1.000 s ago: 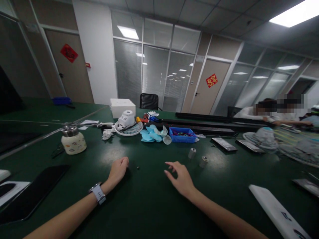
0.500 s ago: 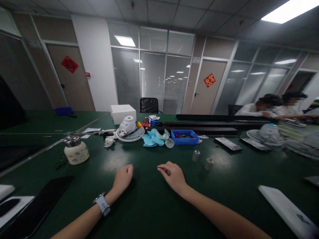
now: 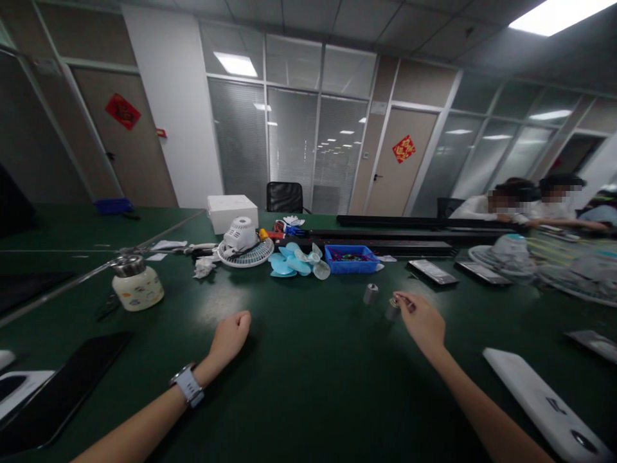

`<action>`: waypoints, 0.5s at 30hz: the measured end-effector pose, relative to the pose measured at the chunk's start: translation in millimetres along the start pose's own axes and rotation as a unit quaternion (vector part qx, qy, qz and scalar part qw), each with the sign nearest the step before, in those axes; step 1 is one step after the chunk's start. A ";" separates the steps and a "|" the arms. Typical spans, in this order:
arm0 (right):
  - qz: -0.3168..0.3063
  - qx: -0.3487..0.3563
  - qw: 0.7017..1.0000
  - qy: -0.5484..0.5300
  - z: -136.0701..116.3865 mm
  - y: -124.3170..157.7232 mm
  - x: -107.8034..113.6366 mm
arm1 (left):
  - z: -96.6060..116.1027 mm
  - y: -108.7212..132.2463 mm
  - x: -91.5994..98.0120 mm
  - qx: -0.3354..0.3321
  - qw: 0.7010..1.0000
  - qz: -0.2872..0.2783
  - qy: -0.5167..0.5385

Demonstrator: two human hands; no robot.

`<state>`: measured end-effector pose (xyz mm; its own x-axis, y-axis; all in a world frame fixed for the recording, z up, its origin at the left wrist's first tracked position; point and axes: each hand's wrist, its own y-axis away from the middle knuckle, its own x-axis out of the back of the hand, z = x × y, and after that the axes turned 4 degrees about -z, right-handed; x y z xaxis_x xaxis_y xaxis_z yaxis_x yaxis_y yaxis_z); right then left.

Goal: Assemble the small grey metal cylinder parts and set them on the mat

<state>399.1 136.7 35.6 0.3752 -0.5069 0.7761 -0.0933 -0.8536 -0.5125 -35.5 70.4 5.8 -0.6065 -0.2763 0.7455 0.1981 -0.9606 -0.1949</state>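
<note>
My left hand (image 3: 232, 335), a closed fist with nothing visible in it, rests on the green table (image 3: 308, 386); a watch (image 3: 189, 384) is on that wrist. My right hand (image 3: 422, 321) is at the nearer of two small grey metal cylinders (image 3: 392, 308), its thumb and fingertips pinched at the top edge. The fingers partly cover this cylinder, which stands upright on the table. The other grey cylinder (image 3: 371, 294) stands upright a little to the left, untouched.
Behind lie blue fan blades (image 3: 294, 260), a blue bin (image 3: 351, 259) of wires, a white fan part (image 3: 241, 236) and a white box (image 3: 232, 214). A patterned jar (image 3: 138, 287) stands left, a white case (image 3: 540, 402) lies right. Two people sit far right.
My right hand has moved right, from the middle of the table to the nearer cylinder. My left hand keeps its fist. The view has shifted slightly.
</note>
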 end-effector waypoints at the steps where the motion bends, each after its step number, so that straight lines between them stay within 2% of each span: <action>1: 0.003 -0.007 1.000 0.004 -0.6 -0.3 0.6 | 0.5 0.2 0.3 0.002 1.000 -0.001 0.002; 5: -0.030 -0.026 0.999 0.024 1.9 -1.4 3.5 | 2.0 0.8 1.2 0.001 1.000 -0.004 0.003; 10: -0.037 -0.027 0.998 0.046 1.5 -0.3 5.3 | 2.0 0.7 1.2 -0.005 1.000 -0.007 0.007; 15: -0.069 -0.026 0.994 0.080 2.5 1.6 8.4 | -0.2 -0.1 -0.2 -0.009 1.000 -0.008 0.012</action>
<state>404.4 131.4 40.4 0.2363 -0.3937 0.8883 -0.1004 -0.9192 -0.3807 -35.5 70.5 5.5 -0.6275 -0.2623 0.7331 0.1748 -0.9650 -0.1956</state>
